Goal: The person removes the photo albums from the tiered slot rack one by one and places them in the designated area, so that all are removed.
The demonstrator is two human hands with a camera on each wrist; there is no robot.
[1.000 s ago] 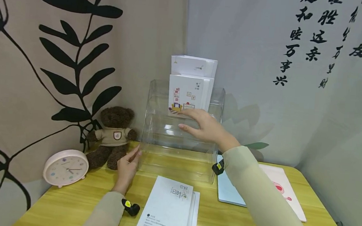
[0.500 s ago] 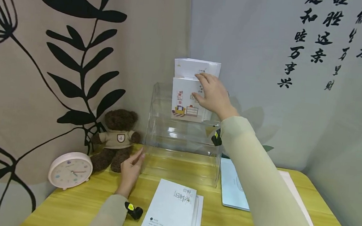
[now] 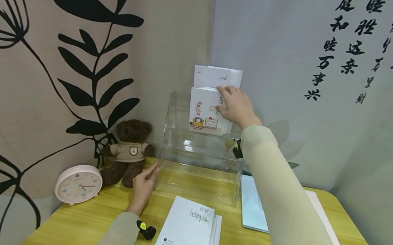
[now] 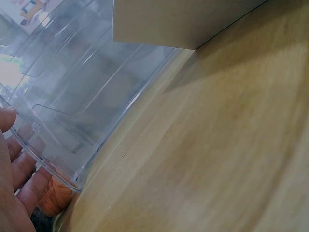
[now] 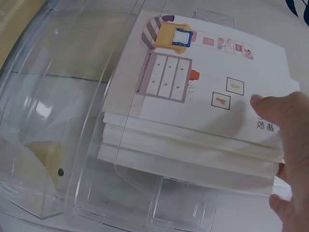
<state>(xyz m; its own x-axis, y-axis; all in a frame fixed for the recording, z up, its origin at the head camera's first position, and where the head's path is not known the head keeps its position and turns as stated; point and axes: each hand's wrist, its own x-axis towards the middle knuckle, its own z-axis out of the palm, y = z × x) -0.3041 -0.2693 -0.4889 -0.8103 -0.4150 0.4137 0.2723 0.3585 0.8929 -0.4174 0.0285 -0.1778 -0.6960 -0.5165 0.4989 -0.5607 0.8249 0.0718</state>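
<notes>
A clear tiered rack (image 3: pixel 201 148) stands on the table, its side edge between the thumb and fingers of my left hand (image 3: pixel 143 187); the left wrist view shows those fingers (image 4: pixel 33 189) through the clear plastic (image 4: pixel 96 96). On the rack's upper part, white books (image 3: pixel 202 109) with a furniture drawing stand in front of taller white ones (image 3: pixel 208 75). My right hand (image 3: pixel 237 105) holds the front books at their upper right, thumb on the cover. In the right wrist view, its other fingers (image 5: pixel 280 202) lie round the edge of the stacked books (image 5: pixel 193 111), partly hidden.
A white book pile (image 3: pixel 186 227) lies at the front of the table. Left of the rack are a brown teddy bear (image 3: pixel 129 153) and a pink clock (image 3: pixel 78 185). A light blue notebook (image 3: pixel 254 204) and a pink one (image 3: pixel 324 219) lie at the right.
My right hand has risen from the lower edge of the front books to their upper right and now holds them. The left hand stays at the rack's side. The head view has shifted slightly.
</notes>
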